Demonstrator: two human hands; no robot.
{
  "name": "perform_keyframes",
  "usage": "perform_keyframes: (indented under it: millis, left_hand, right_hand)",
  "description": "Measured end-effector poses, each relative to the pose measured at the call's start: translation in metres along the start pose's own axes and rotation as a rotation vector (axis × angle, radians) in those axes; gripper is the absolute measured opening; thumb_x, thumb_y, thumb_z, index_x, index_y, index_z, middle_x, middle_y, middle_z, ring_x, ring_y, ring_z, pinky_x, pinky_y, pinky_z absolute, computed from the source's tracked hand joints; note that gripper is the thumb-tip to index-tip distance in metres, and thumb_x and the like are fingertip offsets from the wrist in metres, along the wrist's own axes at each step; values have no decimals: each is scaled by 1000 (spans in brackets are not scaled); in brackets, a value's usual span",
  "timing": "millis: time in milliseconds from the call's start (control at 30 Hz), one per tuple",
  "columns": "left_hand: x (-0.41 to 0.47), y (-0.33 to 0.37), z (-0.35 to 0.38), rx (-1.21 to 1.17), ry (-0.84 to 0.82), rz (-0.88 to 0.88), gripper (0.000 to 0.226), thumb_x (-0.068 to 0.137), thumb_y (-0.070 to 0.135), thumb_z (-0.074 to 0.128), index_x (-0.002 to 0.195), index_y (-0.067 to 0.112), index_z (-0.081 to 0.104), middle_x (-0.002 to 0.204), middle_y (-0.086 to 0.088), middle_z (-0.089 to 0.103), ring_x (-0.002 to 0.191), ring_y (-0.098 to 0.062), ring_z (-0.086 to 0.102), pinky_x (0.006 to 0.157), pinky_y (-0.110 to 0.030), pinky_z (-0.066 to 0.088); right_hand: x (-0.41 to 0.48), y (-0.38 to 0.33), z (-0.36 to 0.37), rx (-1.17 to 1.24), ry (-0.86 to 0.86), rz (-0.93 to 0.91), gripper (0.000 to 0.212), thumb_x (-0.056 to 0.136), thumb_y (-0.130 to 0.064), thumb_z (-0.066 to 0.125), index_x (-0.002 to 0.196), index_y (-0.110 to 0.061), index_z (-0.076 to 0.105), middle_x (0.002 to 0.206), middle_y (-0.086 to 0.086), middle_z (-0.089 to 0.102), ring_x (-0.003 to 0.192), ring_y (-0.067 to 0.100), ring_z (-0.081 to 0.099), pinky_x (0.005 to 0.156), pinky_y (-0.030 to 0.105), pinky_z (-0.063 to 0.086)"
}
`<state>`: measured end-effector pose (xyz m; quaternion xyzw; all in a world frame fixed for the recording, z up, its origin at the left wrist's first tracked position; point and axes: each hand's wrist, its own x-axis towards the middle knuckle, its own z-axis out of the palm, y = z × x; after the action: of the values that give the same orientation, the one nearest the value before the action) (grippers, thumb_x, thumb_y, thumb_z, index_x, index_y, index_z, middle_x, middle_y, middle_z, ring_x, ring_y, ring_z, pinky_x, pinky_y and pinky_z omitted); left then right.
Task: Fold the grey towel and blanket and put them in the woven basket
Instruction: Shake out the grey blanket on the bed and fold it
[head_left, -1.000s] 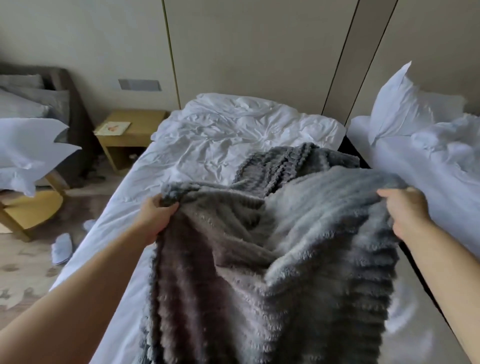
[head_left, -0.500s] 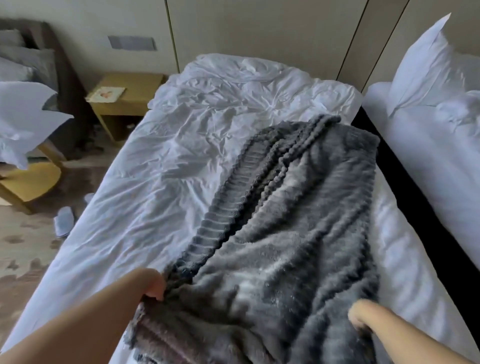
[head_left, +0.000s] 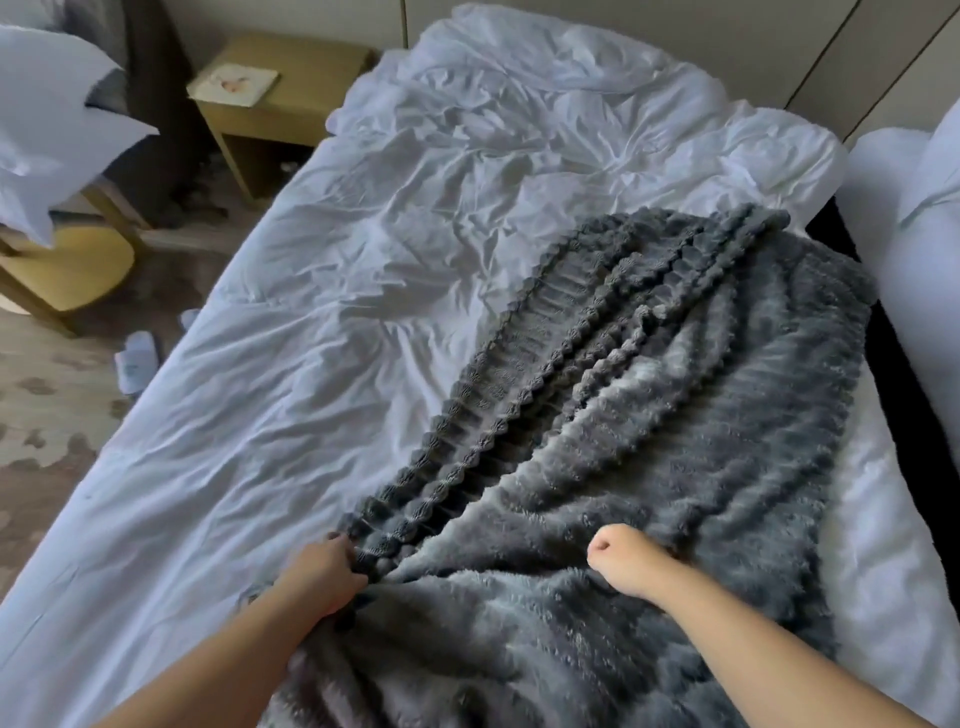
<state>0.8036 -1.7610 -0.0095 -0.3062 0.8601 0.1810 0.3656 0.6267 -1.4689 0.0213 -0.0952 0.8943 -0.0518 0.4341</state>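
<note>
A grey plush blanket (head_left: 675, 415), fluffy and ribbed with rows of knobbly bobbles along one edge, lies spread lengthwise on the crumpled white bed sheet (head_left: 311, 364), stretching away from both hands. The left hand (head_left: 317, 577) grips the bobbled edge, fingers curled into the bunched folds. To its right, the right hand (head_left: 623, 564) sits on the soft pile curled into a fist; I cannot tell whether it pinches any fabric. Far beyond the left hand stands a boxy yellow wooden nightstand (head_left: 291, 78).
</note>
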Motion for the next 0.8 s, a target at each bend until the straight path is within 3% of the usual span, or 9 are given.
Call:
perform_keyframes:
  millis: [67,167,267,333,467,633,700,733,800]
  left_hand:
    - [11,-3,7,5,-72,34,28,85,46,60,100,22,60,115,-5,64,106,-21,59,83,-25,45]
    - [23,-12,21,-19,-134,38,39,81,55,62,95,19,63,106,-5,67,100,-22,61,83,-27,46]
    - [28,-22,32,-96,-164,53,31,80,46,66,89,17,69,94,-5,69,82,-18,57,69,-24,41]
    - [25,-28,35,-147,-165,63,21,79,36,69,93,20,71,97,-2,70,82,-14,57,65,-20,36]
    - [20,-45,35,-316,-27,3,15,77,13,65,84,24,72,91,8,69,94,-13,62,67,-13,36]
    - [12,-66,30,-369,53,-25,25,81,17,63,71,37,52,88,11,61,88,-14,59,71,-20,37]
    - [12,-73,31,-401,12,-23,23,83,24,64,73,41,52,90,12,62,79,-9,58,67,-22,41]
    - [13,-76,31,-424,-17,-12,20,83,31,65,74,43,52,92,13,63,76,-5,59,63,-22,43]
    - [14,-80,29,-492,-51,12,13,80,55,65,77,45,56,92,14,65,75,3,58,62,-19,42]
  right_hand:
    - [22,-28,1,42,-6,-62,19,87,-17,45,74,-21,57,76,1,58,72,20,50,63,28,40]
    - [64,-71,9,53,46,-195,27,96,-15,40,107,-21,64,111,2,63,97,21,57,81,28,44]
    - [93,-103,33,-66,34,-391,38,101,-13,33,134,-17,51,141,3,49,133,22,39,111,31,27]
    - [100,-113,51,-156,-56,-401,40,103,-20,29,138,-18,46,144,4,47,137,26,34,116,37,20]
    - [96,-107,72,-323,-94,-269,27,97,-33,41,117,-23,57,122,7,62,112,28,54,89,34,43]
    - [84,-89,81,-462,-184,-170,59,86,-7,47,138,-34,40,142,13,37,114,31,55,83,31,47]
    - [83,-90,80,-473,-171,-165,35,84,-5,48,106,-32,55,133,10,46,105,27,56,72,26,43]
    - [82,-93,78,-455,-138,-155,25,85,-7,51,86,-31,53,128,8,45,97,25,56,66,25,41]
    - [78,-102,70,-371,-38,-166,18,86,-11,57,78,-26,52,118,4,37,85,23,53,63,26,41]
